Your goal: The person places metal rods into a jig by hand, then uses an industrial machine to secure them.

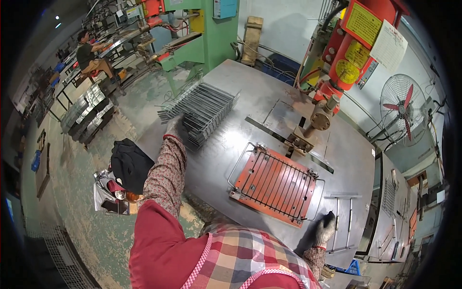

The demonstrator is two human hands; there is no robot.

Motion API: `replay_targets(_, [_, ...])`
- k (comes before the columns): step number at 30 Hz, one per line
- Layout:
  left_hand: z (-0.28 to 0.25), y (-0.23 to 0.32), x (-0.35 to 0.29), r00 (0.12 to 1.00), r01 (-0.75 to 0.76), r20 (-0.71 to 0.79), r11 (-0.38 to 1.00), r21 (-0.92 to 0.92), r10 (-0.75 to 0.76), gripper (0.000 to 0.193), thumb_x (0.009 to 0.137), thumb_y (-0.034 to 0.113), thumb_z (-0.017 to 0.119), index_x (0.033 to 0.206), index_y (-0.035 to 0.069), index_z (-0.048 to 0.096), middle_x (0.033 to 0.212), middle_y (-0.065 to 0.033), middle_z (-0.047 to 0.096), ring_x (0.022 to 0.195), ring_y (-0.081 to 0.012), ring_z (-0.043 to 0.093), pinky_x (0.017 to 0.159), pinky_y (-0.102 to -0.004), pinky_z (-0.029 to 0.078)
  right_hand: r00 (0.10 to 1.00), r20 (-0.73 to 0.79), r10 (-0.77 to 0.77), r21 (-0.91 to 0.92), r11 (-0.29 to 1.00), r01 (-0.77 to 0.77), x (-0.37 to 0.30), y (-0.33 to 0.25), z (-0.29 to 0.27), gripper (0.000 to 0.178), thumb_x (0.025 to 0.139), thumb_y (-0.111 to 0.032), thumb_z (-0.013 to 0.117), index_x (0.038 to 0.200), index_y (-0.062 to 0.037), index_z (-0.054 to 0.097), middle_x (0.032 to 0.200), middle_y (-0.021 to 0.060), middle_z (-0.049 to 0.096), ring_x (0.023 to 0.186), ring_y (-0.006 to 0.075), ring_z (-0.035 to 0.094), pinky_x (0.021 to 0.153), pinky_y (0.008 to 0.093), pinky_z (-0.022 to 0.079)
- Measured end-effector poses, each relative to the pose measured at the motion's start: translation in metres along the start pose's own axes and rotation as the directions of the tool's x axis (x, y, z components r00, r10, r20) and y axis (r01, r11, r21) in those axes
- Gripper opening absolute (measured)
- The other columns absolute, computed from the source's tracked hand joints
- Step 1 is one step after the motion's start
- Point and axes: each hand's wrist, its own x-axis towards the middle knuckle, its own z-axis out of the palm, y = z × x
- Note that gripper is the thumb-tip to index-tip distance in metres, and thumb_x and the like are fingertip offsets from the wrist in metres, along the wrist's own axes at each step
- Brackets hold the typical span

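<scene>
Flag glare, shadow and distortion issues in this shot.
Head view: strong glare on the metal tabletop, between the wire rack stack and orange plate; head view: dark shadow just left of the right hand; head view: fisheye bends straight edges, corners black.

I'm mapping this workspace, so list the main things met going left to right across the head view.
Stacked metal parts on the floor, black cloth, pile of wire racks, orange plate, right hand, red-bladed fan.
</scene>
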Motion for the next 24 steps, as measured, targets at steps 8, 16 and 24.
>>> replay_targets(8, [-0.090,0.023,0.052,0.947,-0.119,-0.002,0.358,0.926,0.321,0.054,0.083,0.045,0.053,0.090,-0.007,0.060,0.092,-0.0250,0.063,0.089,-0.0356,0.062,0.081,-0.0428,0.047,0.999,0.037,-0.029,0.048,0.998,0.027,0.010,-0.004,0.014,0.041,0.080,-0.003,0.054,0.121,-0.0001,0.050,0.120,0.0160,0.055,0.113,0.0278,0.052,0.098,0.0344,0.040])
replay_targets(16, [0.045,0.041,-0.111,0.871,-0.435,0.403,0.062,0.898,0.280,0.045,0.085,0.045,0.051,0.096,0.002,0.061,0.096,-0.0212,0.062,0.094,-0.0339,0.060,0.084,-0.0395,0.045,0.977,0.116,0.181,0.311,0.927,-0.209,-0.001,0.005,0.004,0.041,0.083,-0.005,0.055,0.123,0.0019,0.048,0.119,0.0155,0.055,0.110,0.0242,0.053,0.096,0.0330,0.040])
replay_targets(24, [0.064,-0.131,-0.144,0.855,-0.486,0.510,0.203,0.850,-0.091,0.052,0.082,0.033,0.060,0.121,0.001,0.048,0.112,-0.0163,0.058,0.098,-0.0267,0.059,0.087,-0.0355,0.046,0.752,0.394,0.529,0.675,0.388,-0.627,0.006,-0.132,0.006,0.049,0.089,-0.019,0.052,0.134,-0.0092,0.035,0.101,0.0090,0.055,0.076,0.0156,0.054,0.062,0.0288,0.046])
